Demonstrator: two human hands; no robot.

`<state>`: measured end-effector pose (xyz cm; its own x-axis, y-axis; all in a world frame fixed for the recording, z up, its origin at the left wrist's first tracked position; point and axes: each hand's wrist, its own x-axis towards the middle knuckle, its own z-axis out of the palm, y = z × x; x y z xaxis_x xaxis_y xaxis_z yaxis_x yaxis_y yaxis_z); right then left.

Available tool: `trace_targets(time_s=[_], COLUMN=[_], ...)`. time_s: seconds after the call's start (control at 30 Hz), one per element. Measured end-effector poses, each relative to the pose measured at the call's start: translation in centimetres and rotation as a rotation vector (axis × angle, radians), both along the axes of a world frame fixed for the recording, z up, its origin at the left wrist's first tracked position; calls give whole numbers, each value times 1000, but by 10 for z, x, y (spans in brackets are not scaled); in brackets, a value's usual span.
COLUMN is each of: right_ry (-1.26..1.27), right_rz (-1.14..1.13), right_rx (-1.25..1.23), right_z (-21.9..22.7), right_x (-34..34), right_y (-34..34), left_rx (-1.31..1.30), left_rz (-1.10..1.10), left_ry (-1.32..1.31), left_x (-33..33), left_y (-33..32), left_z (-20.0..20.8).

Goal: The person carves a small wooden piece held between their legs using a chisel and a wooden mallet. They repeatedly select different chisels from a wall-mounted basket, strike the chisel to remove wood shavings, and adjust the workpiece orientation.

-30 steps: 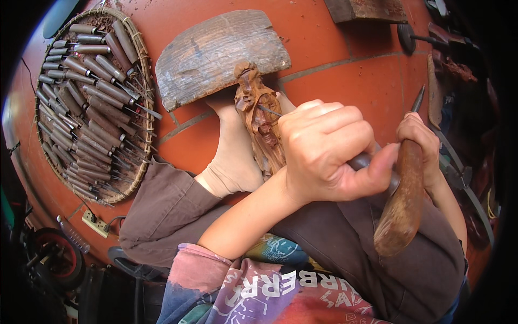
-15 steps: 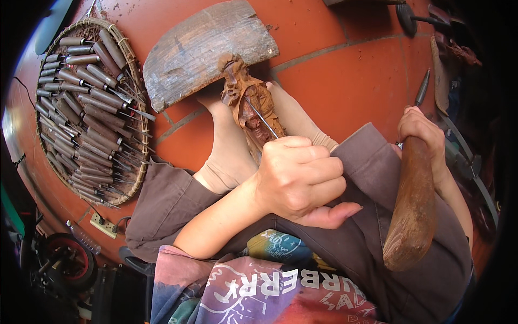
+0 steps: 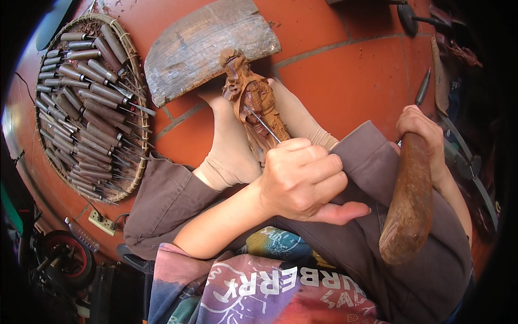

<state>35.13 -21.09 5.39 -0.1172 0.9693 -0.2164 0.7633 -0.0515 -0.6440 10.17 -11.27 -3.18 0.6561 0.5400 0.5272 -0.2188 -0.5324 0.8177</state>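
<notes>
A carved brown wooden figure point(image 3: 258, 97) lies between my two socked feet, its top resting against a thick, weathered wooden block point(image 3: 208, 46). My left hand point(image 3: 305, 181) is closed round a thin steel carving chisel point(image 3: 264, 125); its grip is hidden in my fist, and its blade slants up-left onto the figure's carved hollow. Away to the right, my right hand point(image 3: 422, 132) is wrapped round a wooden mallet point(image 3: 407, 208), whose thick rounded end hangs toward me over my thigh. A dark tapered tip point(image 3: 423, 87) pokes out beyond that hand; I cannot tell whether it belongs to the mallet.
On the left, an oval woven basket point(image 3: 141, 70) holds several wood-handled chisels and wood shavings. A power strip point(image 3: 101, 222) and a clear bottle point(image 3: 81, 235) lie below it on the red tiled floor point(image 3: 334, 81). Dark metal equipment point(image 3: 426, 20) stands at the upper right.
My left hand and the chisel have shifted slightly right. The mallet's thick end has swung a little up and left. The figure and block sit marginally farther right in view.
</notes>
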Motion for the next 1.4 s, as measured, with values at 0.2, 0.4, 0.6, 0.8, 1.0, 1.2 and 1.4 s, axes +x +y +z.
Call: trace_targets(time_s=[0.2, 0.4, 0.6, 0.8, 1.0, 1.2, 1.4], right_ry=[1, -48, 1, 12, -67, -19, -48], right_rz=[-1, -30, -11, -168, -278, -411, -333], right_rx=[5, -37, -75, -392, -605, -926, -1104], right_z=[2, 18, 3, 11, 11, 4, -15], right_x=[0, -2, 5, 33, 23, 34, 34], right_y=[0, -1, -1, -23, 5, 5, 60], left_rx=[-24, -28, -1, -275, -663, -603, -542], left_rz=[-54, -6, 4, -250, -508, -555, -61], left_ry=[-45, -65, 72, 381, 294, 352, 675], left_x=[8, 17, 6, -3, -13, -7, -30], left_y=[7, 5, 2, -6, 3, 35, 115], left_z=[7, -1, 32, 68, 67, 65, 37])
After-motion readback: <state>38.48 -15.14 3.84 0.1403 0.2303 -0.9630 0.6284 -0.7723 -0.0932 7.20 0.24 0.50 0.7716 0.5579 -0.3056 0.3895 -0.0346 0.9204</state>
